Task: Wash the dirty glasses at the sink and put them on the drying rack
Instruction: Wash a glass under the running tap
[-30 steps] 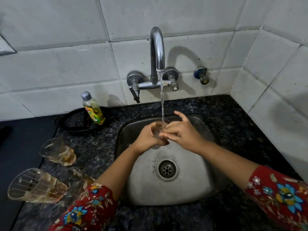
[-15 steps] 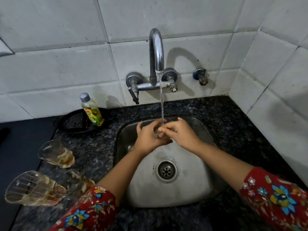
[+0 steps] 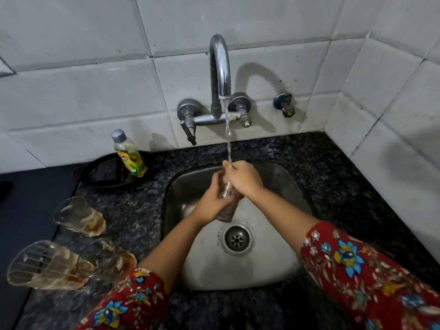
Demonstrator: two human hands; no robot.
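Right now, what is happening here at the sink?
A person is washing a clear glass over the steel sink, under water running from the tap. The left hand grips the glass around its body, and the right hand is closed over its upper end. Three dirty glasses wait on the counter to the left, near a dish soap bottle. No drying rack is in view.

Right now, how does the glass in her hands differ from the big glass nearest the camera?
The held glass looks clear and sits under running water over the sink; the big glass shows brown residue and waits on the counter. Both hands grip one; nothing touches the other. Both are see-through.
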